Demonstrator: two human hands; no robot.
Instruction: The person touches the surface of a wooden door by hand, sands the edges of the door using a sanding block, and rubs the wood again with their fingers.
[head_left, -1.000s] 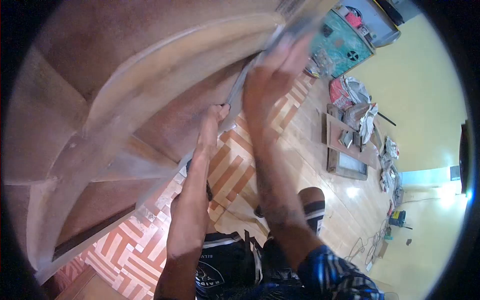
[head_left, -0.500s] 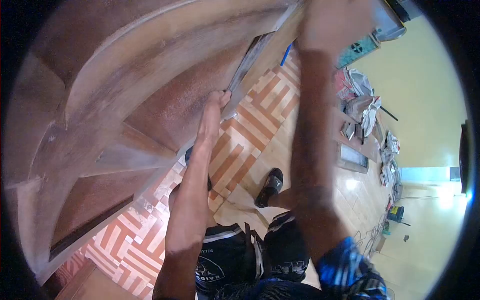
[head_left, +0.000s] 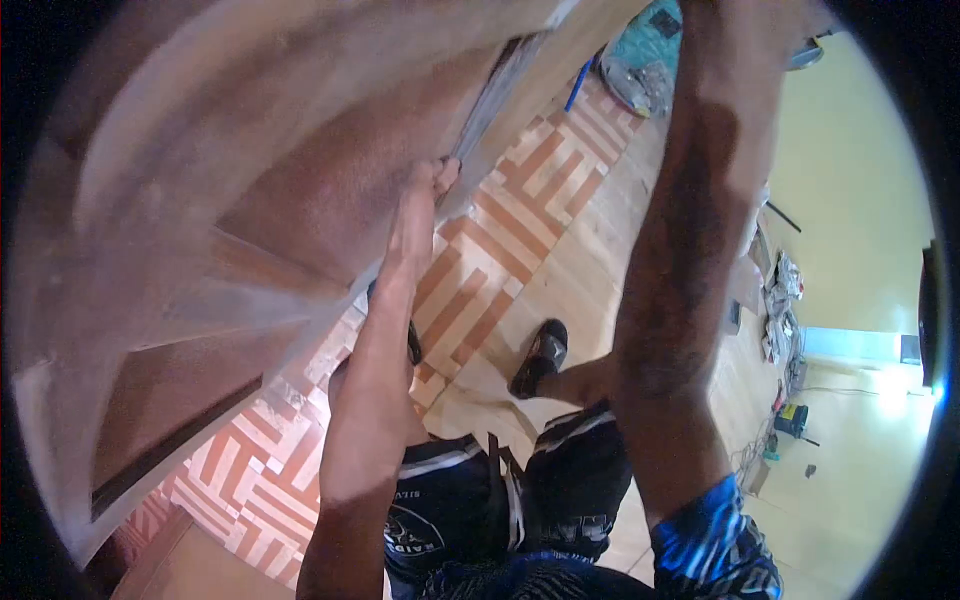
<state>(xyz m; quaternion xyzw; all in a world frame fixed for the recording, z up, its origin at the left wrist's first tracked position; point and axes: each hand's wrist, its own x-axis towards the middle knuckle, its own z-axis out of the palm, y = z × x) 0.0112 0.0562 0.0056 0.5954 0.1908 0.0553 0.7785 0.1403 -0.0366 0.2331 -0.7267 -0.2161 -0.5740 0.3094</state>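
Note:
A large brown wooden door with curved mouldings and recessed panels fills the left of the view, its surface dusty and patchy. My left hand is closed around the door's edge, beside a long dark slot. My right arm reaches up past the door's outer side. At the top edge of the view my right hand is blurred and partly cut off, so its fingers, and anything in them, cannot be made out.
Patterned tiles cover the floor, where my shoe stands. Crumpled sheeting and cables lie along the yellow wall, with a dark bucket farther along. A round grey object and a blue stick are near the top.
My right hand and forearm have swung to the right, now covering much of the clutter by the wall. My left hand keeps its hold on the door's edge. The view has shifted slightly.

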